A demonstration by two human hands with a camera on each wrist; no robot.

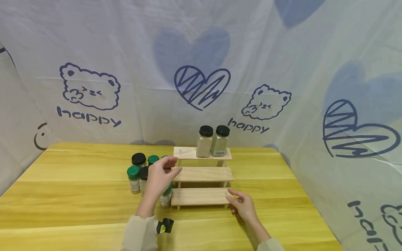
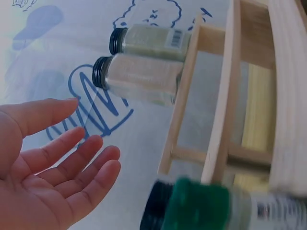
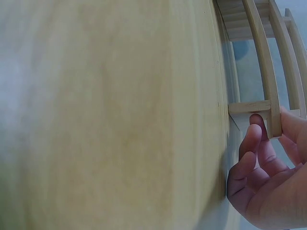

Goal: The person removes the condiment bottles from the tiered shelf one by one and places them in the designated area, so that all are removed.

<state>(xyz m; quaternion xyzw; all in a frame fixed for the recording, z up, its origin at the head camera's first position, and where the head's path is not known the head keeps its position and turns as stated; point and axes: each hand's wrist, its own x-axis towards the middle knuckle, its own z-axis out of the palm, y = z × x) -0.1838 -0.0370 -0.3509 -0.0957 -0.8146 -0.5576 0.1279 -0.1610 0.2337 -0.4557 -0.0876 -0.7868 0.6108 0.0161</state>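
Observation:
A three-tier wooden rack [image 1: 201, 197] stands on the table. On its top tier, toward the right, are a jar of pale beige contents [image 1: 205, 145] and a jar of greenish contents [image 1: 220, 145], both black-lidded. My right hand [image 1: 245, 207] grips the right end of the lowest tier; in the right wrist view thumb and fingers are round that corner of the rack [image 3: 261, 62]. Left of the rack, my left hand [image 1: 159, 177] is raised over several spice jars, fingers spread and palm empty in the left wrist view. It partly hides those jars in the head view.
The group at left includes a green-lidded jar [image 1: 134, 183] and a black-lidded jar [image 1: 139, 159]. Another green-lidded jar [image 1: 165, 198] stands close to the rack's lower left end. A printed cloth [image 1: 194, 45] hangs behind the wooden table [image 1: 78, 198] and along its right side.

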